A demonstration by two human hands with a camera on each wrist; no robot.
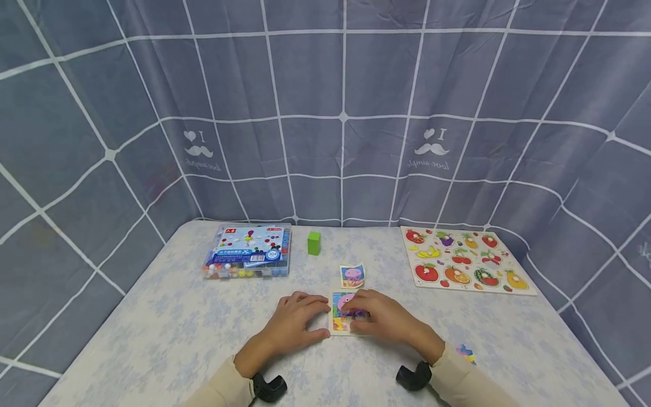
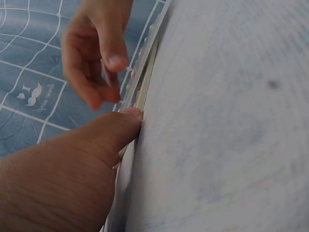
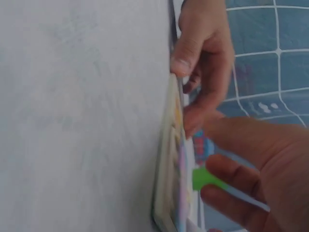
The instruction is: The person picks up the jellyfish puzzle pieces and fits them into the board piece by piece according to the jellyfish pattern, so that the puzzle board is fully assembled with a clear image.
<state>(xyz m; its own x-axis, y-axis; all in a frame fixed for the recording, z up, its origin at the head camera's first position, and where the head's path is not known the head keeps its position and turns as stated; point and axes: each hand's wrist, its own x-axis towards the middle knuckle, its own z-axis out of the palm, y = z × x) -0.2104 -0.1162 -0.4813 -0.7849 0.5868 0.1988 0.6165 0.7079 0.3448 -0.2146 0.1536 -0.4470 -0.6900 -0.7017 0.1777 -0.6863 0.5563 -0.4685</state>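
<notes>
A small picture puzzle board [image 1: 338, 323] with a pink cartoon figure lies in front of me on the table. Along its left edge, my left hand [image 1: 292, 323] touches it with fingertips and thumb; the thumb [image 2: 129, 116] rests against the board's side in the left wrist view. My right hand [image 1: 383, 317] is over the board's right part and hides some of the picture. In the right wrist view its fingers [image 3: 236, 186] are spread slightly apart above the board, with nothing seen between them. Just behind the board lies a small picture card [image 1: 352, 276] with a similar pink figure.
A colourful loose piece [image 1: 465, 354] lies beside the right sleeve. Farther back stand a green block [image 1: 314, 243] and a clear box of coloured beads [image 1: 247, 251]. At the back right lies a fruit puzzle board [image 1: 465, 260]. A grid-patterned curtain [image 1: 315, 147] borders the table.
</notes>
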